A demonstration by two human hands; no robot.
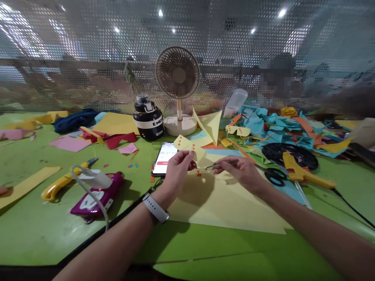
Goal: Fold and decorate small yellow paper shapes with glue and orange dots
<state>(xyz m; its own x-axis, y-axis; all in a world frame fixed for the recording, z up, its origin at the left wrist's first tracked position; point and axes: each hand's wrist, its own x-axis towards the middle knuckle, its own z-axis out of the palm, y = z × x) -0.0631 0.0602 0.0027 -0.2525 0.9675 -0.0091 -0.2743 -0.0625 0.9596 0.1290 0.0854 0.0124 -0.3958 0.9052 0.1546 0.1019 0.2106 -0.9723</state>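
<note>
Currently, left hand (pixel 181 163) pinches a pale-yellow paper cutout (pixel 185 144) dotted with orange squares (pixel 193 147), digits closed on its lower edge, raised above a yellow sheet (pixel 234 208). Right hand (pixel 240 171), fingers curled closed, grips a slim tweezers-like tool (pixel 211 166), tip near orange paper bits (pixel 199 174).

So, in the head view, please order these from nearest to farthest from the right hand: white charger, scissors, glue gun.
From the right hand:
1. Scissors, just to its right.
2. Glue gun, farther right.
3. White charger, far left.
</note>
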